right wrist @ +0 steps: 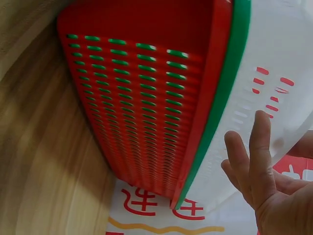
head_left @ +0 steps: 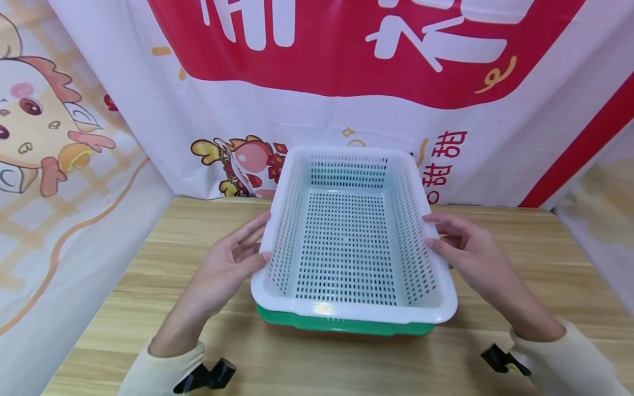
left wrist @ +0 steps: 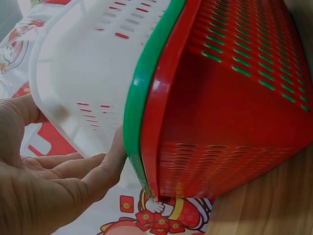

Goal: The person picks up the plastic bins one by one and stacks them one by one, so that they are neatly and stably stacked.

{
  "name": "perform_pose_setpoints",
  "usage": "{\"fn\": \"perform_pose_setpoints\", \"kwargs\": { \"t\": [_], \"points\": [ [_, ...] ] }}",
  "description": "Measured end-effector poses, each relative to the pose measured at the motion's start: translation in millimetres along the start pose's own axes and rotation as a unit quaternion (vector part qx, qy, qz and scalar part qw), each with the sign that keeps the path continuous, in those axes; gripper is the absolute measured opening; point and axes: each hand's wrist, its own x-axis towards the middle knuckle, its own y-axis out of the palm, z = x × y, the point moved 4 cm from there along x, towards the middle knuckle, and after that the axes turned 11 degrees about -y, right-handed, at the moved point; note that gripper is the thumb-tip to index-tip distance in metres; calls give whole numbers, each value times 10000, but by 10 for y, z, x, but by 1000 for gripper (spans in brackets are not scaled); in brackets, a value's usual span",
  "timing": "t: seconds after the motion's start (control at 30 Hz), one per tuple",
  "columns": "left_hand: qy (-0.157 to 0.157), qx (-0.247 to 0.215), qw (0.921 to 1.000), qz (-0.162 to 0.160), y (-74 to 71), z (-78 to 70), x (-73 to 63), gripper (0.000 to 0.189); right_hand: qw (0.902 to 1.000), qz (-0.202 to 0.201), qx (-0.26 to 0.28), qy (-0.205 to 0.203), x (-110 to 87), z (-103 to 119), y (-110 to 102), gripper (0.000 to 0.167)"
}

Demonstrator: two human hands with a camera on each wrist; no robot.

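A white perforated plastic basket (head_left: pixel 346 247) sits partly inside a green basket (head_left: pixel 346 324), its rim and upper walls standing well above the green one. The green basket is nested in a red basket (left wrist: pixel 234 107), which rests on the wooden table. My left hand (head_left: pixel 223 269) holds the white basket's left rim, thumb on the rim and fingers under it against the outer wall. On the opposite side, my right hand (head_left: pixel 470 253) grips the right rim in the same way. In the right wrist view, its fingers (right wrist: pixel 261 142) lie by the white wall.
The wooden table (head_left: pixel 188 236) reaches back to a white cloth (head_left: pixel 317 121) with red and cartoon prints. Another printed cloth (head_left: pixel 49 137) hangs at the left. Black straps with small devices (head_left: pixel 218 374) are worn near both cuffs.
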Motion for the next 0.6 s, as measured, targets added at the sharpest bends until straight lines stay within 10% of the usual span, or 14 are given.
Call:
{"fn": "perform_pose_setpoints", "kwargs": {
  "t": [0.6],
  "points": [
    [-537,739,9953,-316,-22,140,55,76,9991,221,-179,325,49,-106,170,56]
  ]
}}
